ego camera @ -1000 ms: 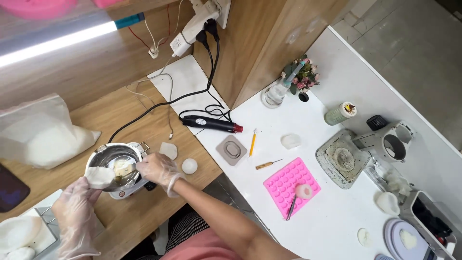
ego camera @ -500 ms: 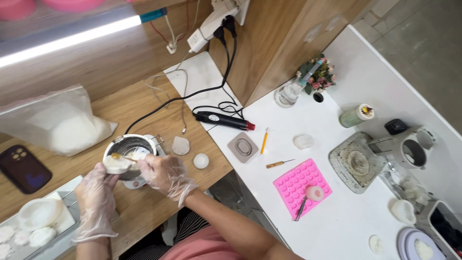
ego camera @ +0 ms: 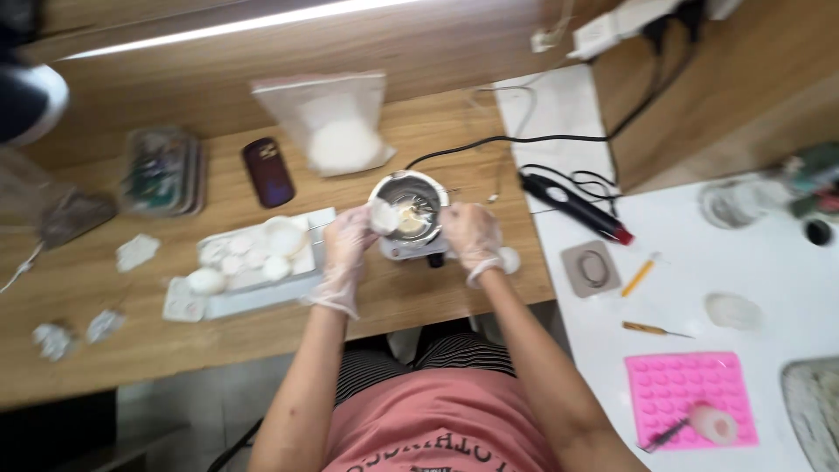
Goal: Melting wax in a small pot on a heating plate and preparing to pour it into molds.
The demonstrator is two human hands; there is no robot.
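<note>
Wooden bench [ego camera: 262, 350], matte grain, view swung leftward since a moment ago. Left hand [ego camera: 348, 240], gloved, still pinches a white waxy lump [ego camera: 382, 215] over the steel pot [ego camera: 409, 203]; right hand [ego camera: 470, 236] steadies the pot's side, grip unclear. Left: tray of pale discs [ego camera: 253, 262]. Beyond: bag of white flakes [ego camera: 341, 131].

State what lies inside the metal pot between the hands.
Inside the pot a pale yellowish mass shows, blurred. The white lump in the left hand covers the near left rim and what lies below.
</note>
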